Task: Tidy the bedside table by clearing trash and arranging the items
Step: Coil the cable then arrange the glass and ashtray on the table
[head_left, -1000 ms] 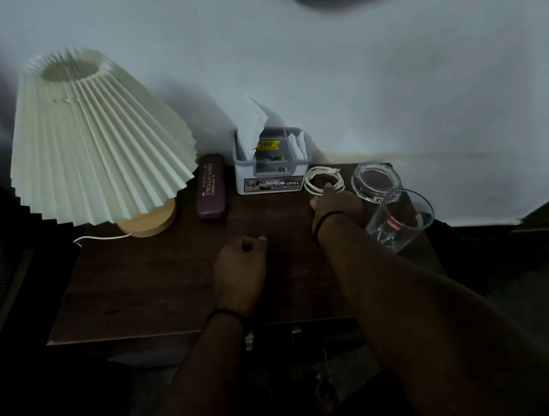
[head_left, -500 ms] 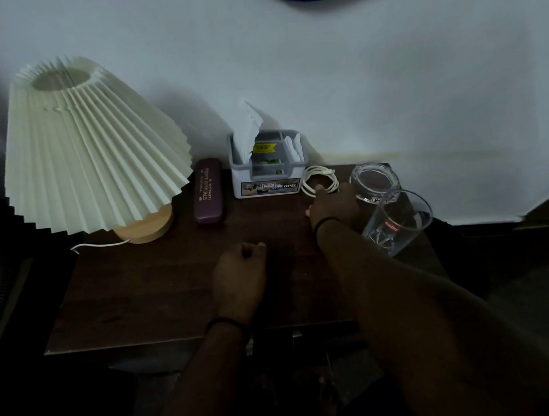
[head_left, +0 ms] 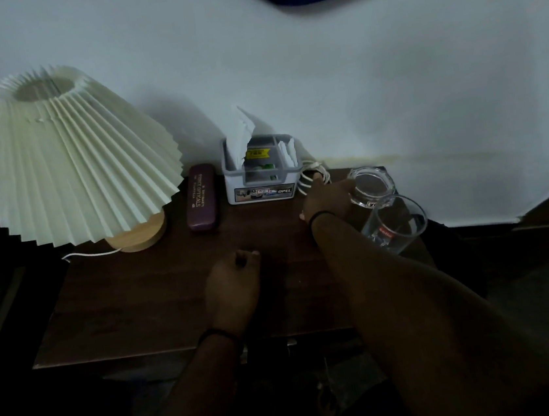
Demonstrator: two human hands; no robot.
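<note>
The right hand (head_left: 328, 198) reaches toward 12 o'clock on the table (head_left: 146, 297) — fingers extended onto the coiled white cable (head_left: 310, 178), touching the glass ashtray (head_left: 371, 184) at its 3 o'clock; whether it is grasping anything, I cannot tell. The left hand (head_left: 232, 286) rests clenched, farther off.

lamp shade (head_left: 80, 168) cream, pleated | glasses case (head_left: 201, 202) maroon | table (head_left: 139, 291) dark brown
</note>
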